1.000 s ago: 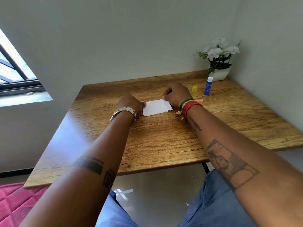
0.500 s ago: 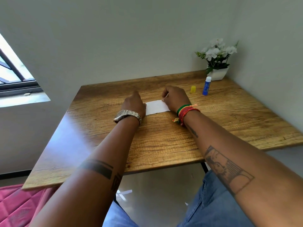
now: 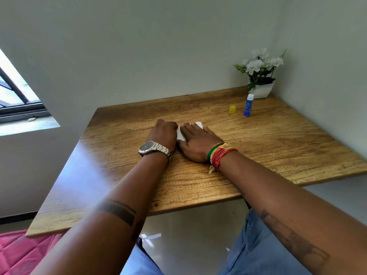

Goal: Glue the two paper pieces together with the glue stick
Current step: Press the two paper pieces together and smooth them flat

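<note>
Grey walls meet at the far right corner of a wooden table (image 3: 258,151), where a white pot of white flowers (image 3: 260,76) stands. Just in front of the pot, near the far edge, a blue glue stick (image 3: 248,105) stands upright with its yellow cap (image 3: 232,109) off and set just beside it. Toward the middle of the table lies the white paper (image 3: 181,133), mostly covered. A right hand (image 3: 198,141) lies flat on it, fingers spread and palm down, holding nothing. A left hand (image 3: 163,133), wearing a metal watch (image 3: 153,148), rests against the paper's left edge with its fingers curled under; whether it pinches the paper cannot be told.
</note>
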